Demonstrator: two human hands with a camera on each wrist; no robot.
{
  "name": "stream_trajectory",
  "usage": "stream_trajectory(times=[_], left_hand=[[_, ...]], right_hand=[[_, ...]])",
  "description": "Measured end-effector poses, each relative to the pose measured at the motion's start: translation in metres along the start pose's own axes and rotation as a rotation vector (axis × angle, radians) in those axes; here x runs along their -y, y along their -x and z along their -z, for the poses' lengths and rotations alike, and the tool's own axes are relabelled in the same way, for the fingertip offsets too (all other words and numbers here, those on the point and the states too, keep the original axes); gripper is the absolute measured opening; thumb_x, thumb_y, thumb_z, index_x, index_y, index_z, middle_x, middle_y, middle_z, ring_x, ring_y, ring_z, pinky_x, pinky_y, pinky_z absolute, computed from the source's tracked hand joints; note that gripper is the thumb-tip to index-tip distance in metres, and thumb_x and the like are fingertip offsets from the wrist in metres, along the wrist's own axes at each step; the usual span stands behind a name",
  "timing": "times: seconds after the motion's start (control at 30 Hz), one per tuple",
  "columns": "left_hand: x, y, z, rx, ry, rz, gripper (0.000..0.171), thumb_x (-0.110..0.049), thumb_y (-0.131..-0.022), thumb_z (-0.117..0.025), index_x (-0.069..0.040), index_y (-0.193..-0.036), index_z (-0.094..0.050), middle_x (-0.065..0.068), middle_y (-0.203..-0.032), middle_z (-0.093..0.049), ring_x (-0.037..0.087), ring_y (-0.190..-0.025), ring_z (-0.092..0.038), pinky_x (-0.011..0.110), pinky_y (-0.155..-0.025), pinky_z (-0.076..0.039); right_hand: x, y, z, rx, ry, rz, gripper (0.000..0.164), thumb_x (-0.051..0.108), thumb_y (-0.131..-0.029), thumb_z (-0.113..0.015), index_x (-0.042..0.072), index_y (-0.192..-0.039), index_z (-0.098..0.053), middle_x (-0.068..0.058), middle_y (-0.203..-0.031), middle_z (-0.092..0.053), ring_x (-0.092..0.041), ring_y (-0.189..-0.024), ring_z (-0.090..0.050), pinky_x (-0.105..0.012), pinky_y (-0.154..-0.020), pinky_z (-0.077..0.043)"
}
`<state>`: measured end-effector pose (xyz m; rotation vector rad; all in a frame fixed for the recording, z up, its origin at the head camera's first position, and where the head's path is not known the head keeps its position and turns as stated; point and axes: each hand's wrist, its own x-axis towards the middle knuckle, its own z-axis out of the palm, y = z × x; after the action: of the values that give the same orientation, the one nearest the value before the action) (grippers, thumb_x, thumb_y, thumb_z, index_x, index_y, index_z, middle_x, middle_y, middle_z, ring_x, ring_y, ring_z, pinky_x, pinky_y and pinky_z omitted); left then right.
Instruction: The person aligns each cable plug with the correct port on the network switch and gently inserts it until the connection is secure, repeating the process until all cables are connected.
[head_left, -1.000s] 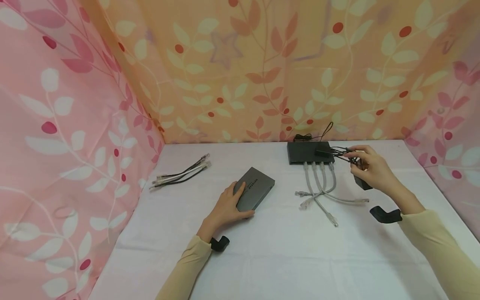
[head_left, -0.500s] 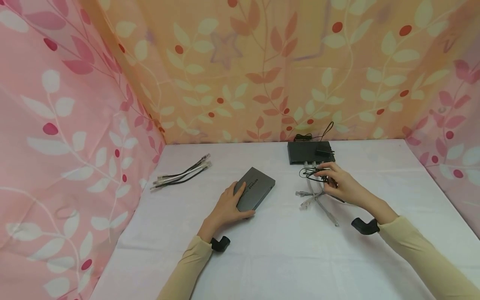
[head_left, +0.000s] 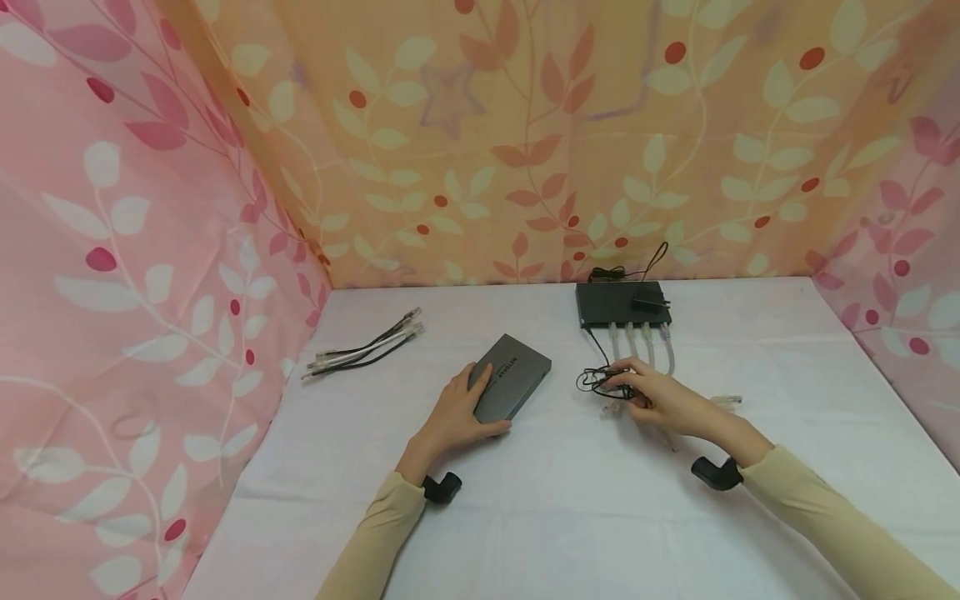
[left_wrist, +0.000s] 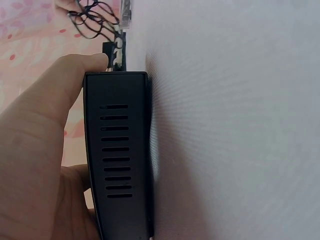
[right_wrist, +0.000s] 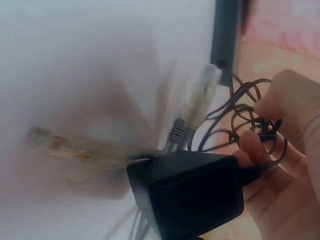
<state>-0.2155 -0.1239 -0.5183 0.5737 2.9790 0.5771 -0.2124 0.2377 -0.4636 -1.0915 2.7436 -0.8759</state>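
My left hand (head_left: pixel 450 412) grips the grey Netgear network switch (head_left: pixel 519 377) on the table, fingers across its top and thumb at the near edge. In the left wrist view the vented side of this switch faces the camera. My right hand (head_left: pixel 667 404) pinches the bundled black cord (head_left: pixel 596 381) of a power adapter (right_wrist: pixel 195 195); the adapter's block hangs below the fingers in the right wrist view. One end of the cord reaches up to the left front of a black box (head_left: pixel 609 302); whether it is plugged in, I cannot tell.
Several grey network cables (head_left: pixel 667 350) run from the front of the black box, their loose ends partly hidden under my right hand. A second black block (head_left: pixel 649 302) lies on the box, with a cord loop (head_left: pixel 660 254) behind. Several short cables (head_left: pixel 363 346) lie at the left.
My right hand has carried the power adapter and its cord leftward and nearer, from beside the black box to in front of it. The left hand and the switch stay put.
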Motion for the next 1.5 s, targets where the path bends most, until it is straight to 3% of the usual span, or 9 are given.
stream_trajectory(times=[0.27,0.4,0.57,0.7,0.87,1.03,1.2,1.5], left_hand=[[0.001,0.000,0.001,-0.004,-0.001,0.002,0.105,-0.074,-0.070,-0.057,-0.023,-0.150,-0.012,0.016,-0.153,-0.014,0.035,-0.136,-0.025,0.049,-0.106,-0.027],[0.001,-0.001,0.002,-0.007,0.001,-0.002,0.105,-0.074,-0.070,-0.057,-0.024,-0.150,-0.012,0.016,-0.153,-0.014,0.035,-0.135,-0.025,0.050,-0.106,-0.028],[0.001,0.000,0.002,-0.011,0.004,-0.009,0.104,-0.072,-0.071,-0.058,-0.022,-0.150,-0.013,0.017,-0.152,-0.014,0.036,-0.135,-0.025,0.051,-0.106,-0.028],[0.001,0.000,0.002,-0.011,0.006,-0.008,0.104,-0.072,-0.071,-0.058,-0.021,-0.150,-0.014,0.018,-0.152,-0.015,0.037,-0.135,-0.025,0.051,-0.105,-0.028],[0.001,0.000,0.000,-0.001,0.000,-0.007,0.104,-0.074,-0.071,-0.056,-0.022,-0.150,-0.012,0.017,-0.152,-0.014,0.036,-0.135,-0.024,0.051,-0.105,-0.028],[0.002,0.000,-0.001,-0.007,0.002,-0.007,0.104,-0.073,-0.071,-0.057,-0.022,-0.150,-0.013,0.017,-0.152,-0.015,0.036,-0.135,-0.025,0.050,-0.105,-0.028],[0.002,0.001,0.000,-0.012,-0.001,-0.002,0.104,-0.073,-0.071,-0.058,-0.022,-0.150,-0.013,0.017,-0.152,-0.015,0.036,-0.134,-0.027,0.050,-0.105,-0.029],[0.001,0.001,-0.002,-0.015,0.009,-0.009,0.104,-0.075,-0.070,-0.056,-0.023,-0.150,-0.013,0.016,-0.152,-0.015,0.035,-0.134,-0.027,0.050,-0.104,-0.030]], right_hand=[[0.006,0.007,0.001,0.099,0.107,-0.003,0.033,0.007,-0.082,-0.064,0.018,-0.113,-0.060,-0.004,-0.132,-0.041,-0.002,-0.064,-0.047,-0.018,-0.057,-0.040],[0.009,0.006,0.002,0.104,0.151,-0.006,0.032,0.013,-0.082,-0.068,0.020,-0.112,-0.057,-0.003,-0.131,-0.043,-0.008,-0.069,-0.049,-0.020,-0.059,-0.040],[0.013,-0.002,0.003,0.078,0.221,-0.011,0.039,0.033,-0.079,-0.073,0.019,-0.110,-0.054,-0.001,-0.125,-0.046,-0.014,-0.081,-0.058,-0.028,-0.062,-0.046],[0.013,-0.015,0.008,0.073,0.232,-0.072,0.038,0.041,-0.081,-0.070,0.018,-0.108,-0.055,0.003,-0.110,-0.055,-0.013,-0.079,-0.058,-0.030,-0.063,-0.046],[0.009,-0.035,0.013,0.058,0.247,-0.123,0.031,0.039,-0.086,-0.065,0.015,-0.104,-0.059,0.000,-0.098,-0.064,-0.015,-0.080,-0.060,-0.031,-0.063,-0.047],[0.000,-0.062,0.014,0.036,0.229,-0.207,0.021,0.030,-0.090,-0.061,0.011,-0.098,-0.063,-0.002,-0.088,-0.064,-0.015,-0.072,-0.058,-0.031,-0.061,-0.048],[-0.015,-0.089,0.009,0.082,0.220,-0.302,0.020,0.027,-0.090,-0.061,0.007,-0.094,-0.064,-0.003,-0.076,-0.061,-0.014,-0.064,-0.052,-0.029,-0.057,-0.045],[-0.035,-0.118,-0.001,0.164,0.245,-0.400,0.028,0.033,-0.090,-0.060,0.005,-0.091,-0.062,-0.006,-0.078,-0.062,-0.016,-0.064,-0.054,-0.031,-0.058,-0.045]])
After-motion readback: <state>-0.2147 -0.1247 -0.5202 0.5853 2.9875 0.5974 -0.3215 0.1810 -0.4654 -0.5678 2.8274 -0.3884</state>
